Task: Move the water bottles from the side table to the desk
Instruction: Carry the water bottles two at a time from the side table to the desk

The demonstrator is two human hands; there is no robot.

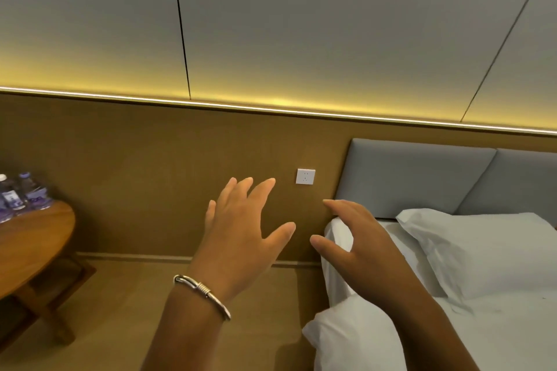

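Observation:
Clear water bottles (21, 196) with purple labels stand together at the back of a round wooden side table (33, 247) at the far left edge of the view. My left hand (241, 226) is raised in the middle of the view with its fingers spread, holding nothing; a silver bangle circles its wrist. Just to its right, my right hand (352, 238) hovers over the bed's corner with its fingers relaxed and empty. Both hands are well to the right of the bottles. No desk is in view.
A bed (376, 337) with white sheets, a white pillow (482, 250) and a grey headboard (416, 175) fills the right side. A brown wall panel with a white socket (305, 176) is straight ahead. Beige floor (120, 325) lies between table and bed.

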